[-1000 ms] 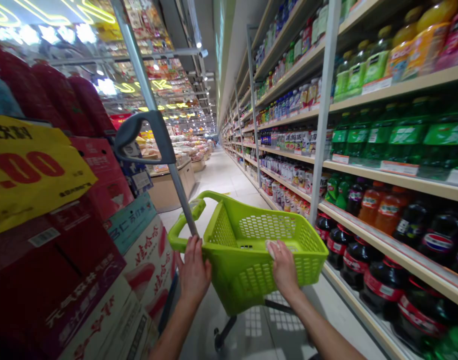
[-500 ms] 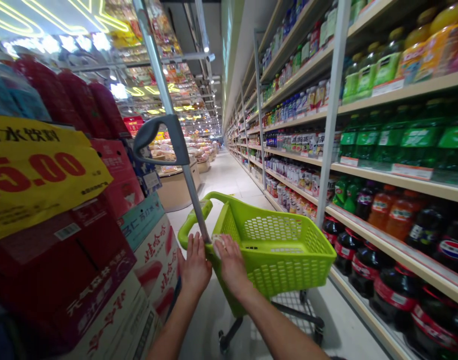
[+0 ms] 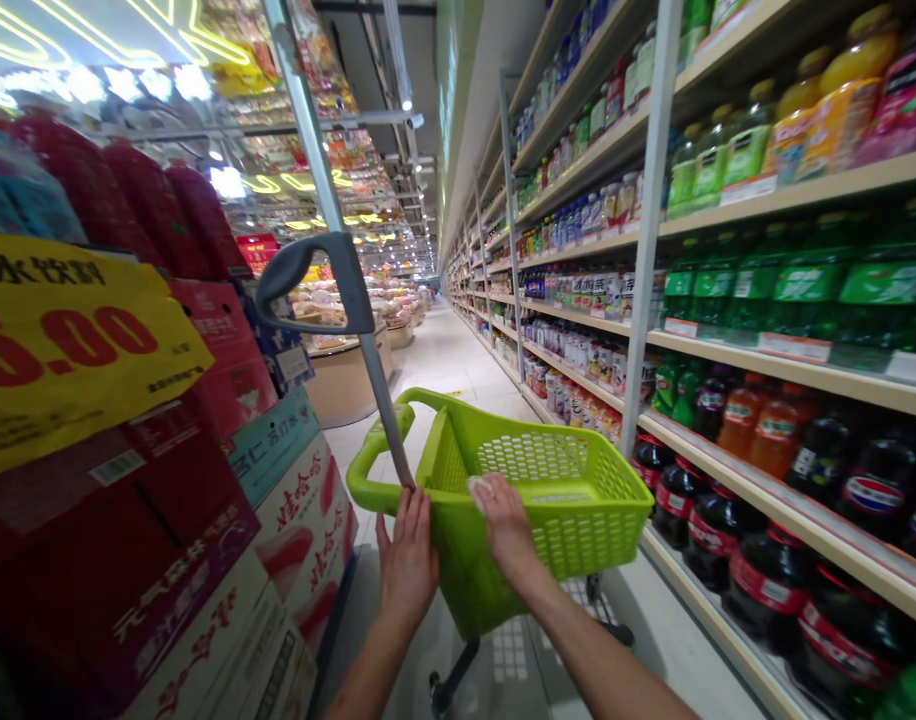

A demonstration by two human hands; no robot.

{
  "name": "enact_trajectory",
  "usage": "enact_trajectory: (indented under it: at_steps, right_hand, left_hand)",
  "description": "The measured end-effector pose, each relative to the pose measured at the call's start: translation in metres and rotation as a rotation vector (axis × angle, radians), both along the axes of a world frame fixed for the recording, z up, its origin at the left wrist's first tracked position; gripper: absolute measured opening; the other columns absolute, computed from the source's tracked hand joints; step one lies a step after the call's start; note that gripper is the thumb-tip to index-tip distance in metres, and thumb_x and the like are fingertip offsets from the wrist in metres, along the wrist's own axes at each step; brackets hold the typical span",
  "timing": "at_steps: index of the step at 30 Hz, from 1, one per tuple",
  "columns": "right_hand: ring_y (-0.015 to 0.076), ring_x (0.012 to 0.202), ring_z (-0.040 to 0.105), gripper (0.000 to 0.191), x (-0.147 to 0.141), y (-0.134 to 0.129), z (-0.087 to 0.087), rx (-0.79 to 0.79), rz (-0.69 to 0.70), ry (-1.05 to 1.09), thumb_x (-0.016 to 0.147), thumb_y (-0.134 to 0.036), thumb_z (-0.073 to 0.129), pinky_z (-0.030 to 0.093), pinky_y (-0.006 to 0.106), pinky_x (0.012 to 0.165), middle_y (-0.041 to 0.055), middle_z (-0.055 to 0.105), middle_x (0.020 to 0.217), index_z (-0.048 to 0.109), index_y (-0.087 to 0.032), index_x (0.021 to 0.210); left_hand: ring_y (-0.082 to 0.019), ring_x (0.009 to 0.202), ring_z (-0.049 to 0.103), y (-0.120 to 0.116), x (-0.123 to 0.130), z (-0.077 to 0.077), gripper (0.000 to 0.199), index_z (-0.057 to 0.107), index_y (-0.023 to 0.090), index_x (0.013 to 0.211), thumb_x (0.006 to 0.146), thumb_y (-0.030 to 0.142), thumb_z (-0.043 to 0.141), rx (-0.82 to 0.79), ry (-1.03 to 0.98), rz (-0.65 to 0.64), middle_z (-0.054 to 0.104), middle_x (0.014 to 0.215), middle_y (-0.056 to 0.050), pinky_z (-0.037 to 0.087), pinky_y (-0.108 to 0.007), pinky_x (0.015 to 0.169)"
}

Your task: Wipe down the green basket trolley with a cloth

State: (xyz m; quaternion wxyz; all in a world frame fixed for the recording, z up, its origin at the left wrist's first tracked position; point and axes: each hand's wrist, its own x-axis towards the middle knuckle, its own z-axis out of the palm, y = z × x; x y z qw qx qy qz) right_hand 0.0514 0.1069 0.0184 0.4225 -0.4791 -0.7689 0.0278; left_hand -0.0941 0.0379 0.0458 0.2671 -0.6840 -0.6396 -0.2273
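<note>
A lime-green plastic shopping cart (image 3: 548, 540) with perforated basket walls stands in front of me. My right hand (image 3: 507, 525) has its fingers curled over the basket's near rim and presses a small crumpled white wipe (image 3: 482, 488) against it. My left hand (image 3: 411, 550) lies against the same rim further left, fingers stretched out, tips by the foot of a metal pole (image 3: 387, 405). This pole rises past the cart's rounded green handle (image 3: 373, 450) and carries a grey looped grip (image 3: 315, 285).
Drink shelves (image 3: 792, 360) with several rows of bottles line the right side. Stacked drink cartons (image 3: 139, 520) with a yellow price sign (image 3: 83, 335) stand close on my left. A tiled aisle (image 3: 435, 350) runs ahead, past a rounded display counter (image 3: 342, 385).
My right hand has slid rightward along the rim with the wipe, away from the pole. My left hand has shifted slightly right and down. The view has turned a little to the right.
</note>
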Motion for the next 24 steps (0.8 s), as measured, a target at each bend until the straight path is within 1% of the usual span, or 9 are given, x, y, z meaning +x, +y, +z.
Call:
enact_trajectory:
  at_steps: [3, 9, 11, 13, 15, 16, 20, 22, 24]
  right_hand:
    - [0.0250, 0.123, 0.038, 0.054, 0.033, 0.006, -0.016, -0.043, -0.184, -0.004, 0.071, 0.004, 0.033, 0.030, 0.045, 0.100, 0.0150, 0.049, 0.128, 0.057, -0.014, 0.116]
    - [0.0216, 0.126, 0.034, 0.057, 0.052, -0.003, -0.028, 0.039, -0.022, -0.151, 0.072, 0.001, 0.035, 0.030, 0.040, 0.101, 0.0072, 0.045, 0.133, 0.052, -0.021, 0.122]
    - [0.0225, 0.124, 0.037, 0.054, 0.078, 0.002, -0.036, 0.008, -0.128, -0.146, 0.074, 0.000, 0.034, 0.033, 0.041, 0.098, 0.0085, 0.049, 0.130, 0.055, -0.021, 0.118]
    - [0.0244, 0.122, 0.039, 0.052, 0.105, 0.008, -0.043, -0.012, -0.302, -0.109, 0.074, 0.000, 0.032, 0.034, 0.044, 0.096, 0.0124, 0.050, 0.127, 0.056, -0.017, 0.117]
    - [0.0247, 0.123, 0.038, 0.052, 0.115, 0.011, -0.049, -0.002, -0.389, -0.094, 0.074, 0.000, 0.031, 0.034, 0.044, 0.096, 0.0141, 0.050, 0.126, 0.056, -0.015, 0.117]
    - [0.0239, 0.123, 0.037, 0.053, 0.113, 0.011, -0.050, 0.013, -0.378, -0.105, 0.074, 0.001, 0.031, 0.033, 0.043, 0.097, 0.0133, 0.050, 0.127, 0.055, -0.015, 0.118]
    - [0.0201, 0.126, 0.033, 0.056, 0.093, 0.007, -0.053, 0.094, -0.172, -0.188, 0.073, 0.001, 0.035, 0.032, 0.039, 0.099, 0.0063, 0.047, 0.131, 0.053, -0.022, 0.120]
    - [0.0209, 0.125, 0.034, 0.054, 0.110, 0.009, -0.056, 0.100, -0.183, -0.190, 0.074, 0.000, 0.034, 0.032, 0.040, 0.098, 0.0070, 0.047, 0.130, 0.054, -0.022, 0.119]
    - [0.0232, 0.122, 0.038, 0.051, 0.145, 0.014, -0.061, 0.067, -0.306, -0.165, 0.075, -0.001, 0.032, 0.034, 0.042, 0.096, 0.0103, 0.050, 0.126, 0.055, -0.019, 0.117]
  left_hand:
    - [-0.022, 0.132, 0.024, 0.003, 0.016, -0.003, 0.062, 0.039, 0.011, 0.129, 0.068, 0.005, 0.037, -0.085, 0.007, -0.045, 0.036, 0.139, -0.009, 0.010, -0.051, 0.109]
    - [-0.023, 0.132, 0.024, 0.021, 0.055, -0.001, 0.060, 0.040, 0.012, 0.129, 0.069, 0.011, 0.038, -0.312, -0.010, -0.071, 0.036, 0.139, -0.007, 0.013, -0.054, 0.107]
    - [-0.023, 0.132, 0.023, 0.023, 0.058, -0.001, 0.062, 0.038, 0.013, 0.131, 0.069, 0.013, 0.038, -0.331, -0.003, -0.065, 0.034, 0.140, -0.006, 0.012, -0.053, 0.108]
    - [-0.023, 0.133, 0.021, 0.023, 0.060, -0.003, 0.063, 0.036, 0.012, 0.132, 0.069, 0.014, 0.039, -0.335, 0.007, -0.050, 0.031, 0.141, -0.006, 0.013, -0.051, 0.109]
    - [-0.023, 0.133, 0.020, 0.024, 0.067, -0.006, 0.063, 0.036, 0.011, 0.132, 0.069, 0.014, 0.039, -0.351, 0.018, -0.049, 0.031, 0.141, -0.007, 0.013, -0.050, 0.109]
    - [-0.023, 0.133, 0.020, 0.025, 0.072, -0.007, 0.063, 0.036, 0.010, 0.132, 0.069, 0.015, 0.039, -0.368, 0.023, -0.063, 0.031, 0.141, -0.007, 0.013, -0.050, 0.109]
    - [-0.022, 0.134, 0.019, 0.027, 0.092, -0.015, 0.063, 0.035, 0.010, 0.132, 0.069, 0.015, 0.038, -0.421, 0.014, -0.115, 0.029, 0.142, -0.007, 0.012, -0.050, 0.109]
    - [-0.022, 0.134, 0.018, 0.027, 0.093, -0.019, 0.065, 0.033, 0.011, 0.133, 0.069, 0.014, 0.037, -0.419, 0.010, -0.117, 0.025, 0.143, -0.006, 0.013, -0.051, 0.109]
    - [-0.021, 0.134, 0.017, 0.026, 0.092, -0.022, 0.066, 0.031, 0.012, 0.134, 0.069, 0.014, 0.037, -0.411, 0.018, -0.126, 0.022, 0.144, -0.004, 0.014, -0.050, 0.109]
